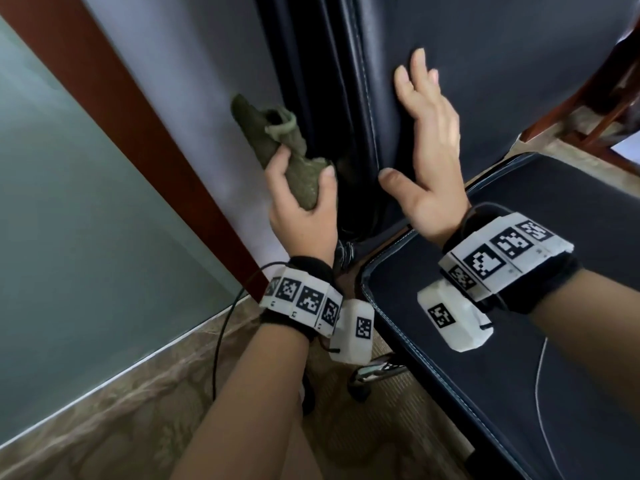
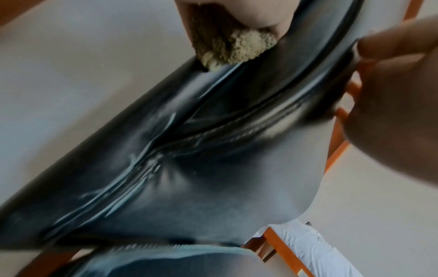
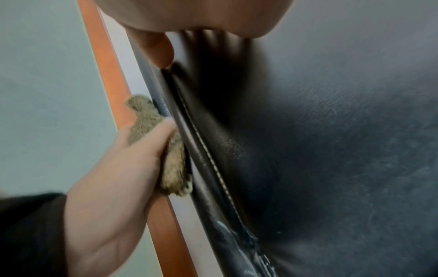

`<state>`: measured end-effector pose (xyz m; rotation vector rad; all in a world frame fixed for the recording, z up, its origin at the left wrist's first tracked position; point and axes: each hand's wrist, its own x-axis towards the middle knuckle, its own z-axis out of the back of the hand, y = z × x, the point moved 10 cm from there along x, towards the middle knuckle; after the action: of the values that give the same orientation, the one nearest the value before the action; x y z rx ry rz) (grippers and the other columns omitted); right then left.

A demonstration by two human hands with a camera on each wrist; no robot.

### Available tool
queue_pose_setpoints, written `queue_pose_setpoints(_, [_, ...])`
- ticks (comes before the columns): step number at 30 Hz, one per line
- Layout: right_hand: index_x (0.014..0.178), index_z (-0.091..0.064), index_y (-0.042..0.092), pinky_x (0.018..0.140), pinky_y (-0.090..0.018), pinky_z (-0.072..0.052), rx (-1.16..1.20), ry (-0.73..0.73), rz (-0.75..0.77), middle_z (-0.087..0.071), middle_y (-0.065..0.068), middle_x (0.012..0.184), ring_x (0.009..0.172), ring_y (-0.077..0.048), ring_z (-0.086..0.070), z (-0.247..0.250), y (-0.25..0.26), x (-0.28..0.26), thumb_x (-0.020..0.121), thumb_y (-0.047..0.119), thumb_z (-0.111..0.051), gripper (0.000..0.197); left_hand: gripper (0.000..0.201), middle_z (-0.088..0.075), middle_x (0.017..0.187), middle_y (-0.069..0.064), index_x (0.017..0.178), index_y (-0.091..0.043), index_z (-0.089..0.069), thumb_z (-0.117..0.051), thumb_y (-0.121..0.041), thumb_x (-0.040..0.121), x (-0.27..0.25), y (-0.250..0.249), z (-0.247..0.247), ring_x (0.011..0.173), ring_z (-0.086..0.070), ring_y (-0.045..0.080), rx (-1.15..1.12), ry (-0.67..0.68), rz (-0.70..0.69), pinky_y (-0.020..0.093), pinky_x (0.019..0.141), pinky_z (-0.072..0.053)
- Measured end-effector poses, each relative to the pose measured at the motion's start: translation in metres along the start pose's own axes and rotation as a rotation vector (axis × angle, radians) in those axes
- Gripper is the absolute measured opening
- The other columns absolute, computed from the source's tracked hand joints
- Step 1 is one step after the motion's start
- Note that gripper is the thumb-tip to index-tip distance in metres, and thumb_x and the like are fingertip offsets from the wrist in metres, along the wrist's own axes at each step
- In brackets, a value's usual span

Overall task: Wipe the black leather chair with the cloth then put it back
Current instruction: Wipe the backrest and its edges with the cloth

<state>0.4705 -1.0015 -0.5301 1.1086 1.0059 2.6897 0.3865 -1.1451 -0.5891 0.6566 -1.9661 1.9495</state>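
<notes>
The black leather chair (image 1: 502,81) fills the right of the head view, its backrest upright and its seat (image 1: 519,306) below. My left hand (image 1: 304,206) grips a bunched olive-green cloth (image 1: 287,147) and holds it against the backrest's left side edge (image 1: 332,116). The cloth (image 2: 227,45) juts from my fist in the left wrist view, touching the leather. My right hand (image 1: 426,147) lies flat with straight fingers on the backrest front. The right wrist view shows the cloth (image 3: 161,142) in my left hand (image 3: 113,196) beside the stitched seam (image 3: 213,159).
A red-brown wooden door frame (image 1: 114,116) and a grey-green wall (image 1: 69,220) stand left of the chair. Patterned beige carpet (image 1: 138,410) covers the floor. A wooden chair frame (image 1: 595,109) stands at the back right. A chrome chair base (image 1: 374,372) shows under the seat.
</notes>
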Motion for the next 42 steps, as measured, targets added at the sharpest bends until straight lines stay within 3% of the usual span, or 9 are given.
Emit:
queue_pose_setpoints(7, [0.144,-0.019,0.005,0.11,-0.062,-0.009,-0.041,0.022,-0.018,-0.01,-0.023,0.153,0.141,-0.04,-0.005,-0.001,-0.003,0.006,0.057,0.009,-0.055,0.094,0.044,-0.056,0.088,-0.01,0.121,-0.014,-0.051,-0.07,-0.02,0.081,-0.037,0.054,-0.005,0.083,-0.061,0.014,0.213,0.154,0.177,0.023,0.073,-0.048])
queue_pose_setpoints(11, [0.144,-0.019,0.005,0.109,-0.063,-0.009,-0.053,0.027,-0.011,-0.009,-0.024,0.153,0.141,-0.04,-0.005,-0.001,-0.004,0.006,0.057,0.006,-0.055,0.094,0.043,-0.055,0.085,-0.018,0.118,-0.012,-0.052,-0.071,-0.018,0.08,-0.028,0.052,-0.002,0.079,-0.055,0.0,0.205,0.189,0.14,0.009,0.07,-0.041])
queue_pose_setpoints(15, [0.144,-0.018,0.008,0.11,-0.062,-0.008,-0.046,0.012,-0.011,-0.009,-0.023,0.153,0.141,-0.039,-0.005,-0.001,-0.003,0.005,0.056,0.006,-0.054,0.095,0.048,-0.048,0.098,-0.036,0.119,-0.025,-0.045,-0.069,-0.009,0.08,-0.007,0.011,0.002,0.089,-0.053,-0.021,-0.022,0.06,0.052,0.002,0.079,-0.039])
queue_pose_setpoints(20, [0.142,-0.016,0.014,0.111,-0.059,-0.008,-0.046,0.013,-0.012,-0.009,-0.021,0.154,0.141,-0.036,-0.005,0.001,-0.003,0.005,0.056,0.004,-0.054,0.095,0.046,-0.047,0.116,-0.008,0.125,-0.004,-0.041,-0.063,-0.009,0.085,0.035,-0.055,-0.005,0.105,-0.044,-0.022,-0.128,0.012,-0.23,0.003,0.09,-0.034])
queue_pose_setpoints(29, [0.143,-0.016,0.013,0.11,-0.063,-0.01,-0.064,0.015,-0.006,-0.01,-0.02,0.154,0.141,-0.037,-0.005,-0.001,-0.003,0.006,0.058,0.004,-0.056,0.095,0.044,-0.054,0.109,-0.01,0.122,-0.009,-0.046,-0.065,-0.019,0.083,0.032,-0.016,-0.01,0.098,-0.052,-0.01,-0.087,0.083,-0.052,0.009,0.087,-0.039])
queue_pose_setpoints(32, [0.143,-0.017,0.012,0.109,-0.063,-0.011,-0.057,0.011,-0.009,-0.011,-0.021,0.154,0.141,-0.037,-0.006,-0.002,-0.002,0.005,0.057,0.005,-0.055,0.095,0.044,-0.052,0.104,-0.021,0.119,-0.018,-0.044,-0.066,-0.02,0.081,0.023,-0.005,-0.009,0.094,-0.053,-0.014,-0.043,0.073,-0.018,0.008,0.085,-0.04])
queue_pose_setpoints(35, [0.143,-0.017,0.011,0.109,-0.063,-0.01,-0.059,0.007,-0.007,-0.01,-0.021,0.153,0.141,-0.038,-0.006,0.0,-0.002,0.006,0.057,0.005,-0.056,0.095,0.045,-0.049,0.095,-0.029,0.121,-0.014,-0.048,-0.067,-0.019,0.081,0.005,0.014,-0.009,0.085,-0.053,-0.018,0.031,0.064,0.055,0.004,0.077,-0.04])
queue_pose_setpoints(37, [0.143,-0.017,0.01,0.11,-0.062,-0.01,-0.06,0.007,-0.011,-0.01,-0.021,0.153,0.141,-0.037,-0.006,0.0,-0.003,0.006,0.056,0.005,-0.056,0.096,0.049,-0.048,0.089,-0.032,0.123,-0.013,-0.049,-0.067,-0.027,0.08,-0.009,0.027,-0.007,0.081,-0.053,-0.01,0.133,0.062,0.099,0.01,0.074,-0.041])
queue_pose_setpoints(42, [0.143,-0.02,0.003,0.109,-0.064,-0.01,-0.062,-0.001,0.0,-0.01,-0.025,0.152,0.14,-0.041,-0.007,-0.001,-0.001,0.006,0.056,0.006,-0.056,0.094,0.049,-0.056,0.091,-0.011,0.126,-0.013,-0.047,-0.067,-0.03,0.085,-0.031,0.051,-0.007,0.082,-0.058,0.012,0.287,0.124,0.154,0.027,0.074,-0.047])
